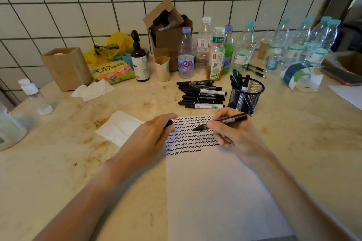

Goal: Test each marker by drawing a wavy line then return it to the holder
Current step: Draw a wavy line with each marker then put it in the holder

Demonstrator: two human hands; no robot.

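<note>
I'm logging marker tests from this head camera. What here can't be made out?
- Marker tip: whether it touches the paper is unclear.
- Left hand: covers the wavy lines' left ends; the dark thing it holds, perhaps a cap, is mostly hidden.
- Holder: mesh obscures its marker count.
- Marker pile: label print too small.

The tea bottle (216, 58) carries a green neck label reading 东方树叶. The colourful packet (113, 71) shows large characters 不生气 above 好好地说, though the second line is unclear. The purple-capped bottle (186, 55) shows letters like "ten". Print on the markers (201, 94) is too small to read.
</note>
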